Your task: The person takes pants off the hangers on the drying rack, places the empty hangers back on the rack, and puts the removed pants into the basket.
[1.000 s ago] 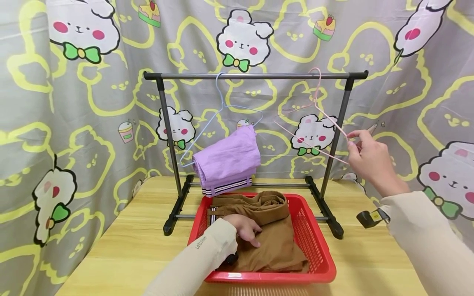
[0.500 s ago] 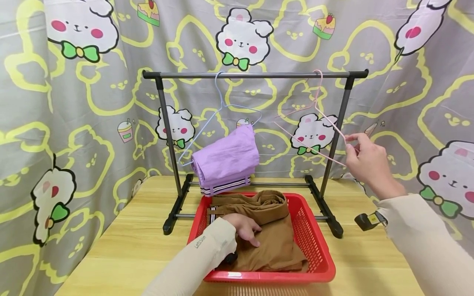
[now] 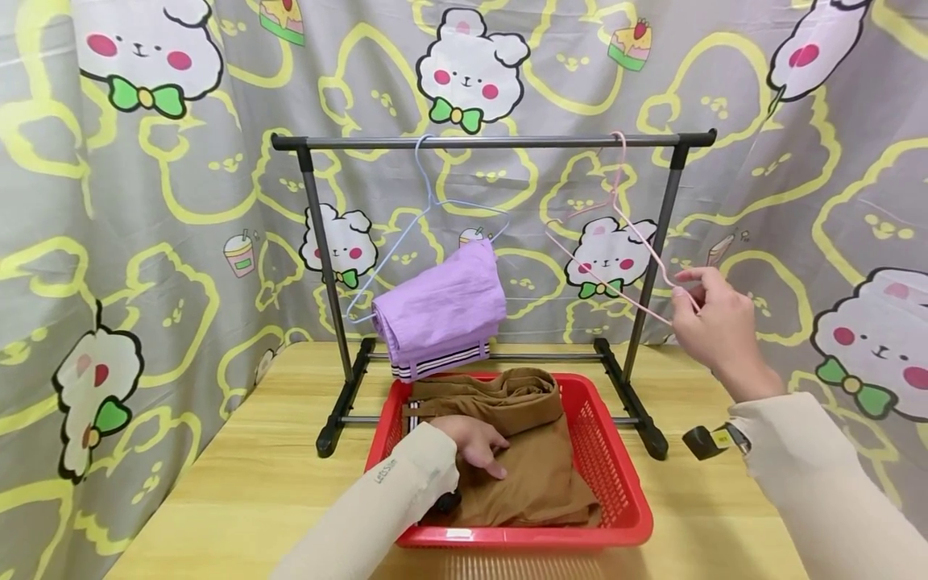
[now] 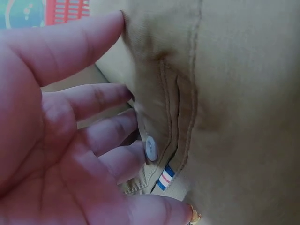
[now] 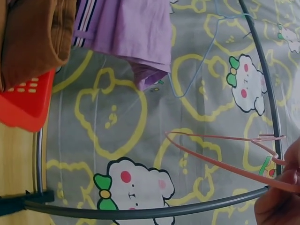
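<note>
Head view showed the right hand (image 3: 714, 322) pinching the pink hanger (image 5: 255, 176) on the rail (image 3: 507, 142), best held steady, and the left hand (image 3: 474, 445) spread against brown trousers (image 3: 532, 487) in the basket (image 3: 536, 537).

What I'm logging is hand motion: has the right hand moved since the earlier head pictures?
Yes, slightly downward in the head view: the right hand now sits lower against the clothes rack.

Centre: purple garment (image 3: 442, 298), striped band (image 3: 442, 362). Lower centre: brown garment (image 3: 536, 475), red basket (image 3: 522, 537). Right: pink hanger (image 3: 640, 235). Top: grey bunny-print curtain (image 3: 565, 48).
</note>
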`<action>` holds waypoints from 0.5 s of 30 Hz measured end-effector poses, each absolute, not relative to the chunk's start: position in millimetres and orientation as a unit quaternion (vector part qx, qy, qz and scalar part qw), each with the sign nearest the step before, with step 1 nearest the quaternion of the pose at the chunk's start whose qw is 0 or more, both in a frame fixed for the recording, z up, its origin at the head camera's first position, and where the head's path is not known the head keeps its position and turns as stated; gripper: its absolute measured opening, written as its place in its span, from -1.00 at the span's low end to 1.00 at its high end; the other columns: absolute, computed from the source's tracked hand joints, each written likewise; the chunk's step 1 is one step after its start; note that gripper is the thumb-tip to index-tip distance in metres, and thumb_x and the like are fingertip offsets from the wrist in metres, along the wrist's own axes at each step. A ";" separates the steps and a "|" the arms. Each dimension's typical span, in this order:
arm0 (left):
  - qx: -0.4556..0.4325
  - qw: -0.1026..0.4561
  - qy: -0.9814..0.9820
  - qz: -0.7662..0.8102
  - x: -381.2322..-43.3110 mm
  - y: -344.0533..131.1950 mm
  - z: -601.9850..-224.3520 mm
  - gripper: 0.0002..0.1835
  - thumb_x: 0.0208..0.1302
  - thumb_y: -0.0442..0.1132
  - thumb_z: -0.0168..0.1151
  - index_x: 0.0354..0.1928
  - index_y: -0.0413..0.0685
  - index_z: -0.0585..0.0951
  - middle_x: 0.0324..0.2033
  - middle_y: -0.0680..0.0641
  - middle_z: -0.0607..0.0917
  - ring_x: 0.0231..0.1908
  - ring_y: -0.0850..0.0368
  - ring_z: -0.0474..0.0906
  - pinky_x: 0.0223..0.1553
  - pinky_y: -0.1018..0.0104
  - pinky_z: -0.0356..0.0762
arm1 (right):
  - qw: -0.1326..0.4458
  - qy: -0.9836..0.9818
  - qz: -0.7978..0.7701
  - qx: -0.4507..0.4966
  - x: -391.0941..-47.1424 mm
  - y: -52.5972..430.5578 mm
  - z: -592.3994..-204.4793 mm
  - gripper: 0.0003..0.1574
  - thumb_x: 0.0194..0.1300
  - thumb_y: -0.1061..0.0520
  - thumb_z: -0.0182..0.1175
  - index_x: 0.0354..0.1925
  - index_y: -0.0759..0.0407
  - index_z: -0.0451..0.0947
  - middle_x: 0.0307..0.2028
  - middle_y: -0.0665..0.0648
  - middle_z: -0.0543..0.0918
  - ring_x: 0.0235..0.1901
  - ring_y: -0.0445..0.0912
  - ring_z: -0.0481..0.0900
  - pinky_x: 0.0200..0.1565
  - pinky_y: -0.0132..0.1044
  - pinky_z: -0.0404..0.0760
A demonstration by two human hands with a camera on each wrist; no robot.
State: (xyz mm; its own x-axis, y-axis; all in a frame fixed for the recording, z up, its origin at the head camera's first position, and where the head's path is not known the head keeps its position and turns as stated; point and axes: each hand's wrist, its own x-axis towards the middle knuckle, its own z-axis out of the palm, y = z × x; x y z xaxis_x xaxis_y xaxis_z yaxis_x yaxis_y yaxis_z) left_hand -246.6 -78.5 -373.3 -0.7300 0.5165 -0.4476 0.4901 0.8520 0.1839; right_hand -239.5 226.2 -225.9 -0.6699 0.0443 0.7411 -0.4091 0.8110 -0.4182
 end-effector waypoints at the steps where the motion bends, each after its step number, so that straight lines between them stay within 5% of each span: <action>1: 0.271 0.246 0.930 0.026 -245.9 -80.0 -372.6 -0.38 0.08 0.16 0.19 0.22 0.23 0.41 0.17 0.12 0.40 0.19 0.24 0.23 0.17 0.32 0.16 | 0.397 -0.863 0.296 0.102 -239.1 225.2 -227.1 -0.71 0.25 0.14 -0.04 -0.12 0.28 0.44 -0.55 0.18 0.50 -0.56 -0.03 0.34 -0.42 -0.17 0.18; 11: 0.294 0.235 0.925 0.053 -238.3 -84.4 -361.3 -0.43 0.09 0.14 0.20 0.18 0.23 0.44 0.11 0.12 0.45 0.11 0.26 0.31 0.10 0.31 0.25 | 0.404 -0.840 0.357 0.055 -233.2 225.1 -241.0 -0.71 0.20 0.09 0.08 -0.12 0.19 0.46 -0.51 0.05 0.47 -0.57 -0.33 0.30 -0.45 -0.38 0.23; 15: 0.293 0.229 0.924 0.083 -234.1 -87.4 -352.2 -0.42 0.11 0.12 0.21 0.20 0.18 0.42 0.08 0.12 0.47 -0.08 0.27 0.46 -0.05 0.34 0.39 | 0.394 -0.835 0.382 0.037 -229.8 226.1 -246.1 -0.69 0.20 0.09 0.10 -0.10 0.19 0.45 -0.49 -0.06 0.47 -0.53 -0.35 0.35 -0.45 -0.49 0.28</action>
State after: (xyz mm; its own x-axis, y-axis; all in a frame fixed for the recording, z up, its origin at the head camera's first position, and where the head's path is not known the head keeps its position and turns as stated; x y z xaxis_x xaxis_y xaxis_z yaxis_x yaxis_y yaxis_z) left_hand -234.1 -87.4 -352.2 -0.7233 0.5797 -0.3753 0.5033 0.8146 0.2883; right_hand -229.8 226.1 -246.1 -0.6874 0.2387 0.6859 -0.3624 0.7058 -0.6088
